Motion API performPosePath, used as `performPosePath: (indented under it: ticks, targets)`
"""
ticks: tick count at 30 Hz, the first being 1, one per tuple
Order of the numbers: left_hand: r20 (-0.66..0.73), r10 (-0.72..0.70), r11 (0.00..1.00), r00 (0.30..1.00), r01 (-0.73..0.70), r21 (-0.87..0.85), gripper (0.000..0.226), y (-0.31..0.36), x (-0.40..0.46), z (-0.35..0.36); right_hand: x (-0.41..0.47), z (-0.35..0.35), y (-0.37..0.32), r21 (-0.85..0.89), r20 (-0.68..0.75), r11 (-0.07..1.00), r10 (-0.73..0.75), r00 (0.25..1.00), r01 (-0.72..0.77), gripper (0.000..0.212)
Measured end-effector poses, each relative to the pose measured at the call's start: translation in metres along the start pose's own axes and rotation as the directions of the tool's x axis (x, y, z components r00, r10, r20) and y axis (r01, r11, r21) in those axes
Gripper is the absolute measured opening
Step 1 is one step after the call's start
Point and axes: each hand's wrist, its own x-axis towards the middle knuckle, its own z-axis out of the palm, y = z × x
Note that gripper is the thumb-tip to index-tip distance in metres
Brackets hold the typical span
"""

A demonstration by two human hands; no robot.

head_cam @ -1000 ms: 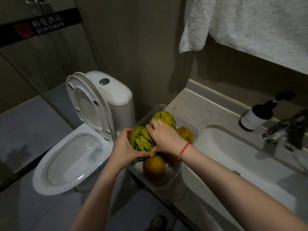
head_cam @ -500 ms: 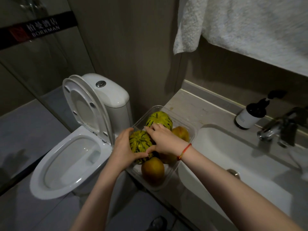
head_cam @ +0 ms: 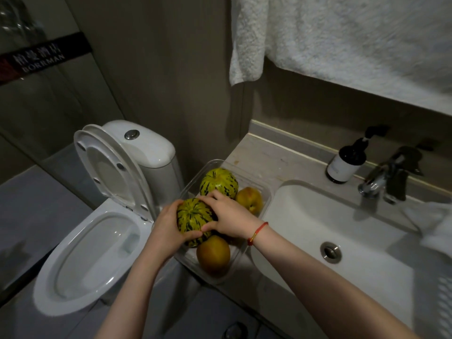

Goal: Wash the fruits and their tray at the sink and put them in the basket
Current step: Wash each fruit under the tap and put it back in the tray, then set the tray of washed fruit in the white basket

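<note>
A clear plastic tray (head_cam: 265,192) sits on the counter's left end, beside the white sink (head_cam: 342,228). It holds a striped yellow-green melon (head_cam: 219,182) at the back and two yellow-brown fruits, one (head_cam: 249,198) at the right and one (head_cam: 213,256) at the front. A second striped melon (head_cam: 194,220) is gripped from both sides: my left hand (head_cam: 166,228) cups its left side, my right hand (head_cam: 226,216), with a red wrist string, covers its right side. A white basket edge (head_cam: 444,304) shows at the far right.
An open toilet (head_cam: 97,241) stands just left of the counter. A dark pump bottle (head_cam: 346,162) and a chrome tap (head_cam: 384,178) stand behind the sink. A white towel (head_cam: 342,40) hangs above. A white cloth (head_cam: 437,223) lies at the right edge.
Both hands have closed more fully round the near striped melon, which sits slightly higher and nearer me. The camera has shifted a little to the right.
</note>
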Motion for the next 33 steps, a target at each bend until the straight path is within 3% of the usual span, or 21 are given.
performPosePath:
  ticks: [8,12,16,18,20,22,27,31,33]
  targets:
    - [0.002,-0.025,0.997,1.000,0.026,-0.067,0.079,0.005,-0.003,-0.006,-0.007,0.000,0.005,0.048,-0.057,0.999,-0.014,0.998,0.017,0.074]
    - [-0.071,-0.056,0.997,0.996,0.052,-0.056,0.063,0.006,-0.004,-0.010,-0.010,-0.004,0.006,0.082,-0.149,0.997,-0.001,0.989,0.013,0.056]
    - [-0.277,-0.343,0.939,0.898,0.337,-0.072,0.051,-0.009,-0.012,-0.016,-0.009,-0.019,0.024,0.168,-0.486,0.986,0.071,0.871,0.014,0.029]
    - [-0.226,-0.508,0.861,0.831,0.497,-0.109,0.046,-0.022,-0.016,-0.013,-0.003,-0.031,0.043,0.228,-0.571,0.972,0.180,0.801,-0.056,0.026]
    - [-0.063,-0.624,0.766,0.779,0.593,-0.247,0.043,-0.025,-0.020,-0.004,0.007,-0.041,0.063,0.212,-0.548,0.961,0.268,0.792,-0.178,0.029]
    - [0.036,-0.656,0.696,0.754,0.623,-0.357,0.037,-0.022,-0.024,0.007,0.017,-0.046,0.081,0.158,-0.447,0.943,0.333,0.830,-0.293,0.034]
    - [0.072,-0.653,0.607,0.754,0.578,-0.545,0.026,-0.013,-0.031,0.024,0.030,-0.044,0.099,0.213,-0.216,0.904,0.413,0.885,-0.370,0.032]
    - [0.086,-0.681,0.539,0.727,0.577,-0.613,0.014,-0.005,-0.033,0.035,0.035,-0.038,0.105,0.330,-0.158,0.868,0.439,0.885,-0.371,0.026]
    - [0.016,-0.700,0.583,0.714,0.584,-0.565,0.012,-0.004,-0.030,0.041,0.037,-0.037,0.107,0.341,-0.171,0.862,0.449,0.877,-0.374,0.016]
